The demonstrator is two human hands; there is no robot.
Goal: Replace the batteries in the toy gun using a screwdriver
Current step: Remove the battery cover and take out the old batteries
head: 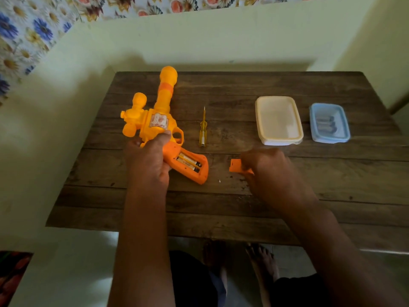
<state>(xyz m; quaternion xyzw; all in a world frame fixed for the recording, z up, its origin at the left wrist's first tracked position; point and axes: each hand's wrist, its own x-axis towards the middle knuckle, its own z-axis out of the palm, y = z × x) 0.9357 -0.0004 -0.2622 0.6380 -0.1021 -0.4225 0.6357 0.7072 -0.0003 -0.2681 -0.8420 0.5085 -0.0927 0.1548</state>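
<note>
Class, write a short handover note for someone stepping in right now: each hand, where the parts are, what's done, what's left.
Left hand holds the toy gun, compartment open, old batteries inside.
Right hand is on the battery cover at the table.
Screwdriver lies beside the gun; loose screw near the handle.
Blue box seems to hold batteries.
Done: cover off. Left: swap batteries, refit cover, screw.

No words or numbers can be read here. The yellow and orange plastic toy gun (pixel 155 120) has a pale sticker (pixel 158 121) on its side, but its marks are too blurry. The two batteries (pixel 188 162) in the handle show no clear print.
</note>
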